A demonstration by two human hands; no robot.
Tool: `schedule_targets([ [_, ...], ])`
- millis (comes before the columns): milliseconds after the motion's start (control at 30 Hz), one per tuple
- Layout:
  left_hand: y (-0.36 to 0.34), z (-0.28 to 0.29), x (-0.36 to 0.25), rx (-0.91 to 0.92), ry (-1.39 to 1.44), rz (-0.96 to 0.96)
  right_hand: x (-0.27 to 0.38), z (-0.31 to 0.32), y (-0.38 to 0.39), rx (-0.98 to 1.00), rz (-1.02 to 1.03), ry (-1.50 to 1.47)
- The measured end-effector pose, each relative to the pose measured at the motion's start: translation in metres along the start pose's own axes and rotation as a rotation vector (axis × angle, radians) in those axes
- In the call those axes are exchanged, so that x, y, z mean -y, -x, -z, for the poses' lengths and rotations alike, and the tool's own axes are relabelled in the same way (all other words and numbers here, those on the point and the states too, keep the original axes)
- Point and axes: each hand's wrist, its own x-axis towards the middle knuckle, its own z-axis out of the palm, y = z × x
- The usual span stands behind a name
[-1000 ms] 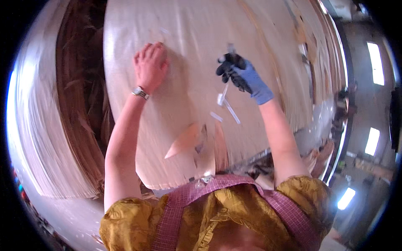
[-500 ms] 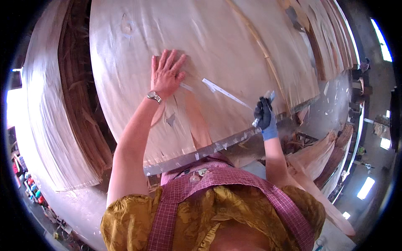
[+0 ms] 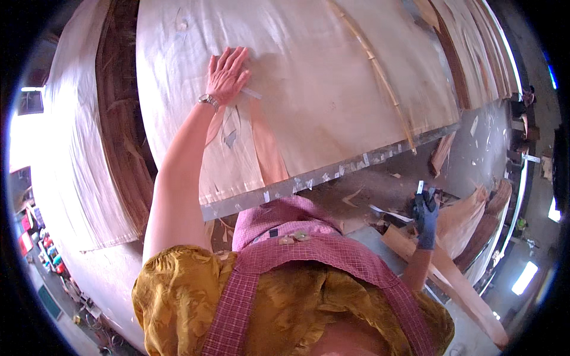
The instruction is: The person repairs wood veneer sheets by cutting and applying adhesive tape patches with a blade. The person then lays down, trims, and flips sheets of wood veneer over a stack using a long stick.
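My left hand (image 3: 225,76), with a wristwatch, lies flat on the pale veneer sheet (image 3: 314,83), fingers apart, beside a short white tape piece (image 3: 252,93) and a split with peach-coloured wood (image 3: 267,151). My right hand (image 3: 426,210), in a black-and-blue glove, is below the sheet's front edge at the right, closed on a small pale tool (image 3: 420,187) whose exact kind I cannot make out. A long white strip (image 3: 389,212) hangs just left of that hand.
A bamboo stick (image 3: 377,66) lies along the sheet. The grey front ledge (image 3: 362,160) carries tape bits. Other veneer stacks (image 3: 71,160) stand at left and upper right. Loose wooden strips (image 3: 451,285) slant at lower right. Assorted clutter (image 3: 44,249) is at the far left.
My right hand has moved from over the sheet down and right, past the front edge, and the white strip went with it. My left hand still lies on the sheet, now spread over the split area.
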Motion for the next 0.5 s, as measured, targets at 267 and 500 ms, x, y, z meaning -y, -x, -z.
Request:
schedule_targets([
  [267,0.056,0.05,-0.002,-0.19,0.294,0.237,0.121,-0.173,0.046,0.918,-0.083,-0.407],
  [500,0.182,0.035,-0.035,-0.16,-0.308,0.553,0.101,-0.295,0.053,1.106,-0.207,-0.29],
])
